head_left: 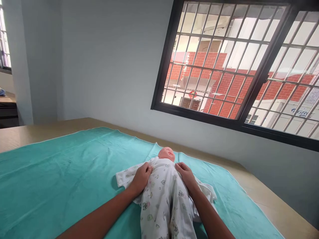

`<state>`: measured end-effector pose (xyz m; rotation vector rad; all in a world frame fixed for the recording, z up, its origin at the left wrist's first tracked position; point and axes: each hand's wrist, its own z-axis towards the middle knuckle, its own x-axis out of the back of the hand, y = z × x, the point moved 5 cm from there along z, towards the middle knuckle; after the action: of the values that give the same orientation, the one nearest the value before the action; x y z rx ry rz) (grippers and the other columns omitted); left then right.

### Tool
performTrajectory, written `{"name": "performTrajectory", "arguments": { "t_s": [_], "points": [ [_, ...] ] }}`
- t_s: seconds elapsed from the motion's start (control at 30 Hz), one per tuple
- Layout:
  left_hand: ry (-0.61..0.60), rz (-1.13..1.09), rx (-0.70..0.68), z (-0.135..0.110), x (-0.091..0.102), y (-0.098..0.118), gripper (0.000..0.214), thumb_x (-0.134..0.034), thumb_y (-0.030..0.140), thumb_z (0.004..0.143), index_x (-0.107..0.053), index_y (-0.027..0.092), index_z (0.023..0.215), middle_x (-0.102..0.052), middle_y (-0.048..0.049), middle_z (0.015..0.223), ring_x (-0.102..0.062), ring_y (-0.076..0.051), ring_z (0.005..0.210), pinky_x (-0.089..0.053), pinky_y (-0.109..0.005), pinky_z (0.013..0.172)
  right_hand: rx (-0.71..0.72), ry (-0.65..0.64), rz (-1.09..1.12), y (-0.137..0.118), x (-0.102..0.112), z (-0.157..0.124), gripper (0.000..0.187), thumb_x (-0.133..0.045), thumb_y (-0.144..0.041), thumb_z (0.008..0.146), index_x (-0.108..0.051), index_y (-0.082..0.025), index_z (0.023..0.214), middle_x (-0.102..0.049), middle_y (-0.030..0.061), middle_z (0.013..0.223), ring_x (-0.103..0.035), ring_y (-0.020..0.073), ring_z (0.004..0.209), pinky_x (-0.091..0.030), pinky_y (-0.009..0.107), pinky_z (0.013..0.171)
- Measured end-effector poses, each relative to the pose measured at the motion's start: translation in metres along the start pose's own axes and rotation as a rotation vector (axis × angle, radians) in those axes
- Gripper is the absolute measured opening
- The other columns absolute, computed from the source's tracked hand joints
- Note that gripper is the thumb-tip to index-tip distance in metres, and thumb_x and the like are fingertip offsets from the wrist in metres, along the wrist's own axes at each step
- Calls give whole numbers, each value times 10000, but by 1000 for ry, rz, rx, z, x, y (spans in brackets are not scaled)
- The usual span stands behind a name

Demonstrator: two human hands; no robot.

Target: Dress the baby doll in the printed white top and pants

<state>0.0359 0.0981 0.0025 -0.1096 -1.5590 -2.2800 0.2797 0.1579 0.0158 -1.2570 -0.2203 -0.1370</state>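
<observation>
A baby doll [166, 153] lies on its back on a teal blanket [62, 172], dressed in a white printed romper [161, 196]. My left hand [141, 177] rests on the doll's shoulder on the left side, fingers curled onto the romper cloth. My right hand [185, 175] lies on the opposite shoulder, fingers bent and pressing the fabric near the collar. Both forearms reach in from the bottom edge along the doll's body. The romper's sleeves spread out flat to either side.
The blanket covers a wooden surface [274, 202] that runs up to a grey wall. A black-framed barred window [236, 66] is above right, with red brick buildings outside. A dark piece of furniture [7, 113] stands at far left.
</observation>
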Motion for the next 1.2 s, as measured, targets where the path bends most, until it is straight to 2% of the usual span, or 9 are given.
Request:
{"name": "performTrajectory", "arguments": {
  "t_s": [0.13,0.27,0.37,0.57,0.7,0.8,1.0,1.1,1.2],
  "points": [
    [85,29,-16,-2,9,1,303,-386,430,912,-378,225,688,-501,32,681,-423,-162,680,-329,-278,657,0,22,112,-2,14,-2,394,-590,-595,777,-516,-212,721,-501,-25,661,-431,135,609,-380,256,585],
    [120,32,-15,-3,13,1,309,-364,432,925,-372,226,695,-479,40,675,-414,-155,673,-338,-263,646,-23,-46,133,1,19,-7,406,-500,-626,824,-487,-223,778,-541,2,706,-480,158,609,-420,282,582],
    [111,33,-19,-4,14,3,318,-368,438,924,-369,226,687,-469,43,671,-424,-153,673,-350,-253,639,16,-75,-14,1,20,-7,423,-430,-638,856,-479,-229,762,-531,-10,674,-471,159,589,-400,277,564],
    [129,94,-17,-4,22,2,328,-333,443,940,-346,230,690,-443,44,648,-401,-157,647,-327,-258,618,112,-43,-260,-3,27,-6,421,-614,-578,783,-496,-212,611,-496,-28,600,-418,152,616,-305,267,605],
    [34,182,-74,-7,13,4,293,-394,379,918,-372,226,669,-515,19,674,-433,-171,663,-305,-279,638,237,56,-592,-7,21,-13,385,-480,-547,888,-509,-231,671,-565,-7,639,-466,182,656,-288,278,641],
    [-48,284,-114,-9,5,8,254,-384,336,926,-438,224,704,-598,-22,760,-497,-190,712,-313,-296,673,313,51,-749,-12,11,-16,368,-378,-527,947,-536,-243,775,-629,4,700,-531,198,701,-323,288,693],
    [-156,447,-110,-8,-1,3,249,-343,296,957,-499,218,780,-672,-64,818,-580,-206,733,-332,-289,656,340,37,-694,-34,2,-17,323,-389,-500,948,-564,-249,844,-673,8,801,-561,195,761,-372,308,781],
    [-167,480,-104,-8,-1,-1,262,-363,294,954,-514,215,755,-673,-63,811,-593,-211,728,-332,-288,636,323,-2,-614,-42,-4,-18,309,-369,-485,954,-552,-258,852,-659,-3,821,-553,186,772,-392,307,789],
    [-145,558,-104,-9,1,2,269,-368,305,959,-559,209,796,-662,-78,902,-605,-220,763,-335,-298,643,304,-39,-493,-43,-7,-18,315,-381,-496,945,-557,-253,850,-659,10,881,-569,191,836,-423,300,789]
  ]
}}
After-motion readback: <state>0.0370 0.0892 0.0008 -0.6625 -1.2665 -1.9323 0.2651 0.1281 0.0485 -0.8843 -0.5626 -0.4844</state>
